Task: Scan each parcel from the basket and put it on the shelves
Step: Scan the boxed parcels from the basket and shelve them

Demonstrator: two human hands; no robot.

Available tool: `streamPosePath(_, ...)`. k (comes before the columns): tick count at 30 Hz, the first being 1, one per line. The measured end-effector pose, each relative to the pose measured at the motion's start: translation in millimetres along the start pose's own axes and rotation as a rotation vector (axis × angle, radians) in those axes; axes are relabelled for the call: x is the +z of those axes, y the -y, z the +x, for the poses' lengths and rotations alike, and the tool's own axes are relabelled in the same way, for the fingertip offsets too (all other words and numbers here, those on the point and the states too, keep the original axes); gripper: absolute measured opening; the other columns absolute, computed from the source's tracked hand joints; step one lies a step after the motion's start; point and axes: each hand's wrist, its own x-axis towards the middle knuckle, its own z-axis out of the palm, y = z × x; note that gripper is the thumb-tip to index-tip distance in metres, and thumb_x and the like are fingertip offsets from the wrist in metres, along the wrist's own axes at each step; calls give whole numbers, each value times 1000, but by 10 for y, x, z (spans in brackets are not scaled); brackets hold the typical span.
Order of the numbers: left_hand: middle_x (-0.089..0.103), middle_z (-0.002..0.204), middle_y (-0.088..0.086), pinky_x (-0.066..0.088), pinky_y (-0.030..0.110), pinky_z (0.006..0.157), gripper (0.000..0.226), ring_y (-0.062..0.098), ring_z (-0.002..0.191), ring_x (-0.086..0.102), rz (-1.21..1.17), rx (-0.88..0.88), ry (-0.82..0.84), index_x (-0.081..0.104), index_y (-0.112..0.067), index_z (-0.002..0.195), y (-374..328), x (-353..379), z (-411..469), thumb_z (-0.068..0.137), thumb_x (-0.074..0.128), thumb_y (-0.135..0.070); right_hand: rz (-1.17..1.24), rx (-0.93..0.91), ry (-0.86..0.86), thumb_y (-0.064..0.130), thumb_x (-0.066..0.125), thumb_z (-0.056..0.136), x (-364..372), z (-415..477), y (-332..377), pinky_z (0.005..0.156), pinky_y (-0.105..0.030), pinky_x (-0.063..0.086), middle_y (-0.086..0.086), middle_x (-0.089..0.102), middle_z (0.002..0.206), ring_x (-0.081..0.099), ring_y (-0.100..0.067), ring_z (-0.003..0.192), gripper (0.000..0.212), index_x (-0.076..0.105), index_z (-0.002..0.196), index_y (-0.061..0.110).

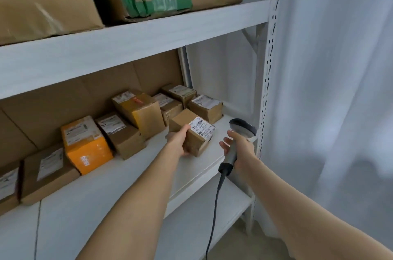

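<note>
White metal shelves (136, 40) stand against a pale curtain (331, 68), and on the middle shelf a small brown parcel (192, 132) with a barcode label on top rests near the front edge, the left hand (178, 140) gripping its near side. A row of labelled boxes (136, 110) and an orange box (85, 144) sits behind and to its left. Just right of the parcel, the right hand (239, 147) is wrapped around a corded scanner (235, 144).
</note>
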Motion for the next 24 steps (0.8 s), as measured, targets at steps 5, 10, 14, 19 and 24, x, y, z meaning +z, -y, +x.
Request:
streamPosePath(5, 59, 126, 9, 53, 50, 80, 63, 29, 100, 61, -64, 46, -94, 43, -15, 135, -188, 239, 518, 82, 72, -33, -9, 53, 1, 13, 69, 87, 118, 486, 70, 45, -21, 49, -11, 68, 91, 68, -17, 54, 23, 61, 108, 7)
streamPosePath(10, 60, 125, 11, 50, 51, 94, 53, 31, 108, 61, -26, 64, -160, 47, -11, 131, -284, 357, 861, 87, 64, -37, -28, 78, 17, 13, 70, 87, 185, 777, 74, 49, -23, 51, -10, 69, 88, 68, -16, 54, 12, 59, 91, 10)
streamPosePath(14, 61, 125, 13, 51, 48, 95, 50, 32, 108, 62, -5, 74, -198, 48, -10, 130, -275, 386, 1000, 90, 61, -36, -42, 94, 21, 14, 70, 87, 219, 889, 92, 48, -22, 51, -11, 70, 90, 68, -16, 54, 13, 57, 90, 11)
streamPosePath(19, 40, 148, 11, 44, 52, 102, 103, 31, 128, 47, 183, 229, -105, 21, -30, 149, -252, 378, 953, 68, 81, -46, -63, 96, 17, 15, 70, 87, 257, 931, 122, 49, -24, 52, -11, 70, 89, 69, -17, 57, 15, 56, 92, 12)
streamPosePath(24, 6, 157, 13, 29, 46, 112, 112, 33, 141, 26, 712, 303, -52, 8, -31, 153, -239, 421, 882, 71, 83, -25, -87, 109, 33, 16, 70, 86, 263, 900, 101, 54, -24, 53, -10, 71, 88, 69, -17, 58, 15, 60, 96, 11)
